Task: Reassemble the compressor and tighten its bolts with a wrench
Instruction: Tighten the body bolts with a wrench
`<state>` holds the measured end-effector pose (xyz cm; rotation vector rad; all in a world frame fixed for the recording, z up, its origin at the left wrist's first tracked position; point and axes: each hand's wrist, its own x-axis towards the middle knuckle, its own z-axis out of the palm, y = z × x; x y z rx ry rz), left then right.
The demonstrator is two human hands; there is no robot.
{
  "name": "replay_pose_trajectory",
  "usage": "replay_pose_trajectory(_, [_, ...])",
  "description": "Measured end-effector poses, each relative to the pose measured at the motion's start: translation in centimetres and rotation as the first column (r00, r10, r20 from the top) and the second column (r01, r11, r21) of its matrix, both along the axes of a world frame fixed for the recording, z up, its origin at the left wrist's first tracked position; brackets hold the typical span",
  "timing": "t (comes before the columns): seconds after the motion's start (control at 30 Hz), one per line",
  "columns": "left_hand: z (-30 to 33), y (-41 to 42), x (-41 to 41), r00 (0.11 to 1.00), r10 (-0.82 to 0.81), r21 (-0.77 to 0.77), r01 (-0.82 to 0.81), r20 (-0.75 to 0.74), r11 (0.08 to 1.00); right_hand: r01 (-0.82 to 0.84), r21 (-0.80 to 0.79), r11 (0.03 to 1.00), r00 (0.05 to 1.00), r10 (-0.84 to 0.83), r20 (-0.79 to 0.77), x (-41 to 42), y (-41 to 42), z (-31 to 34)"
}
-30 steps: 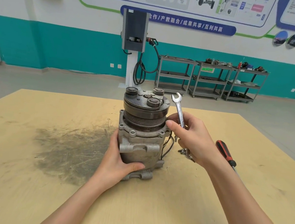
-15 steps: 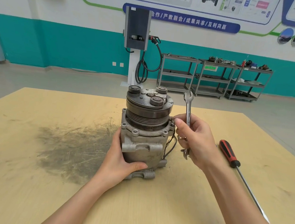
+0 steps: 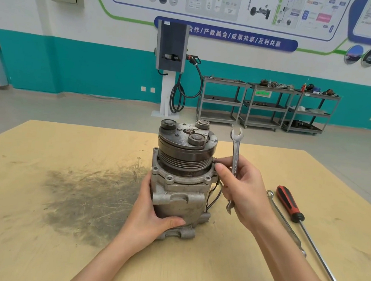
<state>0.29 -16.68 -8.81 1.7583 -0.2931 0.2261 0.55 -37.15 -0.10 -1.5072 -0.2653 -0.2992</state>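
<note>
Steadying the compressor (image 3: 181, 184), upright mid-table, our left hand (image 3: 152, 217) wraps its housing while our right hand (image 3: 240, 189) grips the wrench (image 3: 235, 157) upright, fingertips at a flange bolt. We judge tightening is just starting: next, the wrench's open end must seat squarely on that bolt head.

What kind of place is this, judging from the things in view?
Probably a vehicle-repair training workshop: wall posters show car parts and diagrams, a charging post with a cable stands by the wall, metal carts carry parts, and a compressor stands on the wooden table.
</note>
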Motion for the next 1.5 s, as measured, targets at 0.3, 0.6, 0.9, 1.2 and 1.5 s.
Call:
replay_pose_trajectory(0.3, [0.4,-0.1,-0.3,1.0,0.016,-0.016,-0.016,-0.026,1.0,-0.071,0.073,0.995,0.997,0.072,-0.016,0.0,-0.1,0.0])
replay_pose_trajectory(0.6, [0.8,-0.3,-0.6,0.999,0.026,-0.001,-0.026,-0.029,1.0,-0.024,0.055,0.998,1.0,0.025,-0.016,-0.1,0.3,0.0])
replay_pose_trajectory(0.9, [0.7,-0.2,-0.6,0.999,0.027,0.025,-0.027,-0.021,0.999,-0.028,0.017,0.999,1.0,0.028,-0.014,-0.2,0.3,0.0])
replay_pose_trajectory(1.2, [0.3,-0.1,-0.2,1.0,0.022,0.03,-0.023,0.008,0.999,-0.06,0.028,0.998,0.998,0.06,-0.023,-0.4,0.1,0.1])
replay_pose_trajectory(1.5, [-0.3,0.0,0.3,1.0,0.01,0.024,-0.01,0.024,1.0,-0.029,0.051,0.998,0.999,0.031,-0.037,-0.5,0.5,0.1])
